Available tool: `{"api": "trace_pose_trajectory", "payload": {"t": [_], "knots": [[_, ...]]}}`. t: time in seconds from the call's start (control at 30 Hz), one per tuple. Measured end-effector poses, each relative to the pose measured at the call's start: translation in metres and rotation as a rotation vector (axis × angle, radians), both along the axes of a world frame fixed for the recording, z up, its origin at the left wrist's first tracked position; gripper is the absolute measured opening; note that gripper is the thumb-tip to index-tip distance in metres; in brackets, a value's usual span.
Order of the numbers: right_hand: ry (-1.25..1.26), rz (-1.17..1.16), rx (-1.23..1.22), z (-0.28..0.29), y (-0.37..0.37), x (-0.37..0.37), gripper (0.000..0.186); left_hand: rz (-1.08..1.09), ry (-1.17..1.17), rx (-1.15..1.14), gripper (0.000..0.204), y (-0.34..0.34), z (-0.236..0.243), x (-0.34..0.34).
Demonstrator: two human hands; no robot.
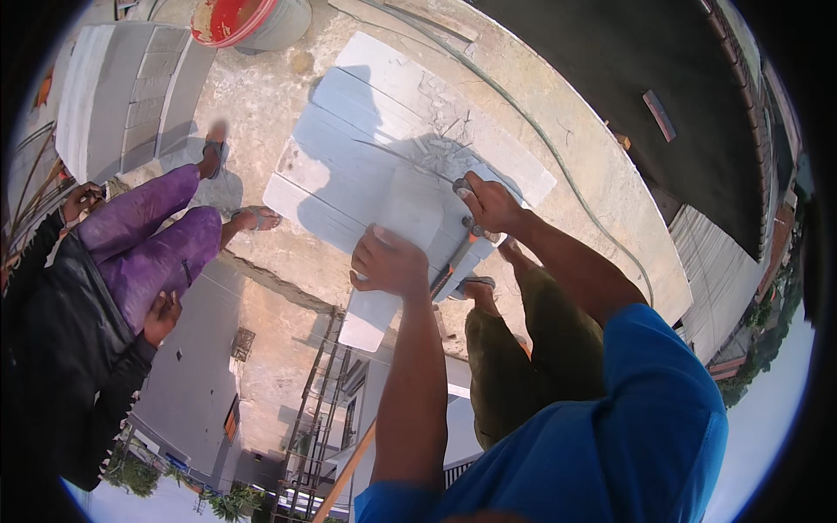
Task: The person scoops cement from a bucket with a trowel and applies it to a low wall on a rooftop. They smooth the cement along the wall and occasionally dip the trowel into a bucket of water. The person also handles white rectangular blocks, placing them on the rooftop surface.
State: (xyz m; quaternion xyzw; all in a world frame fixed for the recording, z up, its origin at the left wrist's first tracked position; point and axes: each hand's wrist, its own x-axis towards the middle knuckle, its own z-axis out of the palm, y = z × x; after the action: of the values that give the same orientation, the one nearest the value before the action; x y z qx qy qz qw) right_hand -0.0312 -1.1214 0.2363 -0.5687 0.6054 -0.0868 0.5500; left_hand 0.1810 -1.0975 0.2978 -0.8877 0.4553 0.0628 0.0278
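Observation:
My left hand (389, 260) presses on the near end of a pale lightweight block (413, 205), its fingers bent over the edge. My right hand (490, 205) is closed round the dark handle of a handsaw (401, 158), whose thin blade, seen nearly edge-on, points to the far left above the blocks. Beneath lies a layer of similar white blocks (336, 131) set side by side. Close below my right hand, a tool with an orange and black handle (455, 266) rests on them; its exact kind is unclear. Broken white chips (446, 155) are heaped beyond the saw handle.
At left a person in purple trousers (157, 213) stands beside a stack of white blocks (131, 96). A red and grey bucket (275, 24) is at the far edge. A green hose (540, 131) curves along the concrete slab (610, 209). Below at the near left are steel bars (309, 410).

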Motion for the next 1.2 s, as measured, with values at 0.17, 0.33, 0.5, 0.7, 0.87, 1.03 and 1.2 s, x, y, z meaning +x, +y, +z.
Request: {"api": "trace_pose_trajectory", "payload": {"t": [0.17, 0.33, 0.5, 0.7, 0.87, 1.03, 1.2], "knots": [[0.171, 0.132, 0.099, -0.026, -0.004, -0.009, 0.038, -0.012, 0.003, -0.036, 0.045, -0.003, -0.010, -0.006], [0.189, 0.135, 0.118, -0.037, 0.012, -0.010, 0.043, -0.069, -0.007, -0.063, 0.036, -0.007, -0.004, -0.005], [0.075, 0.098, 0.000, -0.027, 0.023, -0.008, 0.043, -0.035, 0.000, -0.085, 0.035, -0.007, -0.011, 0.000], [0.248, 0.172, 0.121, -0.046, 0.025, -0.016, 0.051, -0.004, 0.038, -0.110, 0.041, -0.006, -0.013, -0.001], [0.190, 0.124, 0.081, -0.043, 0.042, -0.023, 0.052, 0.024, 0.045, -0.064, 0.037, 0.007, -0.008, -0.005], [0.034, -0.091, -0.127, -0.037, 0.049, -0.014, 0.047, 0.048, 0.074, -0.069, 0.050, -0.001, -0.001, -0.003], [0.232, 0.139, 0.007, -0.045, 0.039, -0.012, 0.051, 0.037, 0.081, -0.111, 0.046, 0.003, -0.006, 0.002]]}}
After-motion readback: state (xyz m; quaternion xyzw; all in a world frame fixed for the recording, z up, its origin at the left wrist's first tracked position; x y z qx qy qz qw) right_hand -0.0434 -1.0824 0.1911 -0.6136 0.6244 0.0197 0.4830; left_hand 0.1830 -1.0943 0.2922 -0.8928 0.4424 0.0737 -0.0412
